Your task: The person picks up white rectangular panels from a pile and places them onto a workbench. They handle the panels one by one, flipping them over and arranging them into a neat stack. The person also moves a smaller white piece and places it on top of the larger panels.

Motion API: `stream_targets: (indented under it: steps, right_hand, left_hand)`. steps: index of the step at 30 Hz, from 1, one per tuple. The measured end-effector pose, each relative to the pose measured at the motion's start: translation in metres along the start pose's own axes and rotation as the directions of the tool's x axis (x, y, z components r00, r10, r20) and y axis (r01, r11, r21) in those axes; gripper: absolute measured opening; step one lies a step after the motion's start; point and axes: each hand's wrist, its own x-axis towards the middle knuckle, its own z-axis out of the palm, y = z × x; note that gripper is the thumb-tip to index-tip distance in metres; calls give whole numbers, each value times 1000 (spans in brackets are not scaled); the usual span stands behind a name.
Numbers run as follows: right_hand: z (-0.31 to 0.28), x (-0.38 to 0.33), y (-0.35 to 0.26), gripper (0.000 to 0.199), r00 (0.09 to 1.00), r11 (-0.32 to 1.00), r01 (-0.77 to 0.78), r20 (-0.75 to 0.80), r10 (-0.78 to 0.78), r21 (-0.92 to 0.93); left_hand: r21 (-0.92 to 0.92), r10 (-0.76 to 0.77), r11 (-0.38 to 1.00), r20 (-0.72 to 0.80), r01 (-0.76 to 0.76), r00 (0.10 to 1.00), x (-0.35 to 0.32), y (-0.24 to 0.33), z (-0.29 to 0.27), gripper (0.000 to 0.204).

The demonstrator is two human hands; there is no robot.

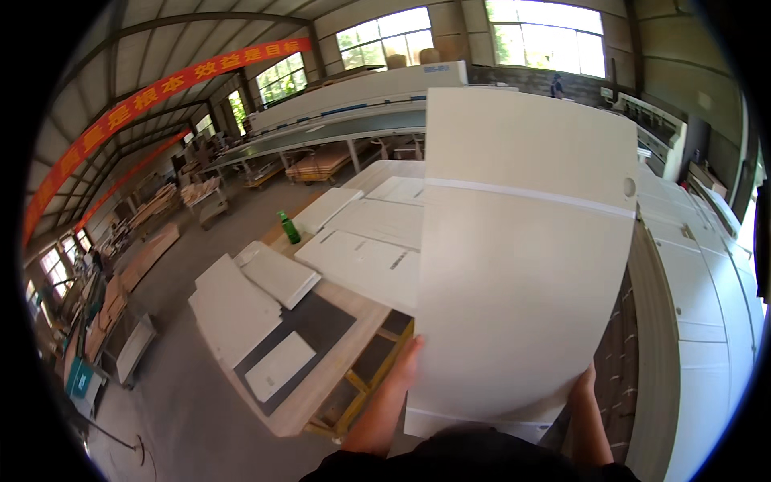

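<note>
- Large white rectangular laminated board (pixel 522 257) is held upright, right of the wooden worktable (pixel 337 377).
- Left hand (pixel 408 361) grips the board's lower left edge, fingers curled behind, hidden.
- Right hand (pixel 585 384) holds the lower right edge; finger spread cannot be told.
- Green bottle (pixel 288 227) stands on the worktable's far side.

**Panel in front, table to the left**

The panel (pixel 522 265) stands before the person, the left hand (pixel 408 361) at its lower left edge and the right hand (pixel 585 386) at its lower right. Left of it is a table (pixel 321 386) with boards (pixel 361 257) lying on it and a bottle (pixel 288 228) at its far left edge. Stacked panels (pixel 699 297) lie to the right. A long machine (pixel 353 104) runs behind the table.
</note>
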Motion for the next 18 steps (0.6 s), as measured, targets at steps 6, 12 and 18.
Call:
stream_targets:
  steps: [6,12,18]
  right_hand:
    - [72,213,-93,60,998,989,12,-61,-22,-145]
    - [146,420,-181,63,997,976,37,68,-23,-214]
    - [197,650,-185,59,993,997,-9,116,18,-81]
  left_hand:
    - [28,-3,1000,-128,7,992,231,-23,71,74]
    - [-120,-1,993,-86,-9,996,442,1,140,73]
    - [71,164,986,-217,-152,962,672,-28,161,73]
